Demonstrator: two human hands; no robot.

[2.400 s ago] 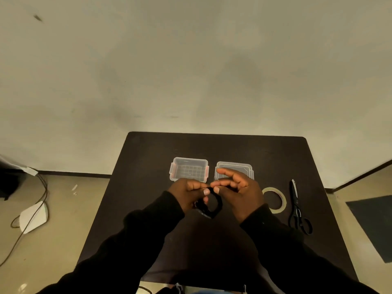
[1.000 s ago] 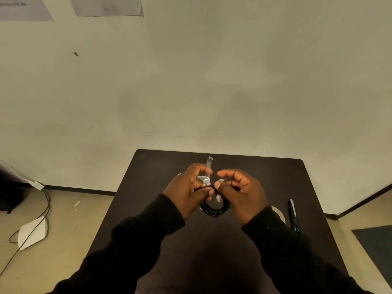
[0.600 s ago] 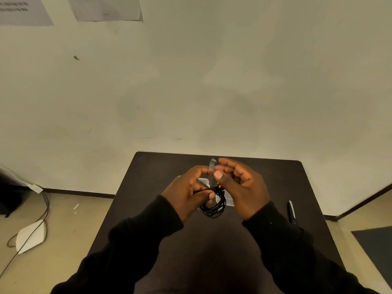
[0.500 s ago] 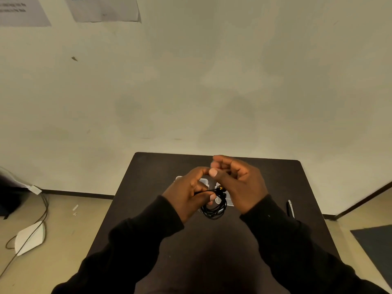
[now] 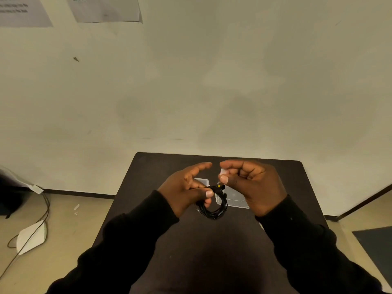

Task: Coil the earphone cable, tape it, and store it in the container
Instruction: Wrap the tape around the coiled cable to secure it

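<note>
The black earphone cable [image 5: 213, 210] hangs as a small coil above the dark table [image 5: 148, 172]. My left hand [image 5: 186, 187] pinches the top of the coil between thumb and fingers. My right hand [image 5: 250, 183] is curled just right of it, thumb and forefinger pinched on a short strip of clear tape [image 5: 223, 172] near the coil's top. Behind the hands lie the clear plastic container [image 5: 202, 181] and its lid [image 5: 235, 197], both partly hidden.
The table's far edge meets a pale wall. On the floor to the left are a white object [image 5: 31, 236] and dark cords [image 5: 45, 206]. Two paper sheets [image 5: 104, 8] hang on the wall. A dark mat [image 5: 377, 245] lies on the floor at right.
The view has tilted up, so the tape roll and scissors are out of sight. The hands lifted the coil; the right hand took the tape strip's free end and drew it toward the coil's top.
</note>
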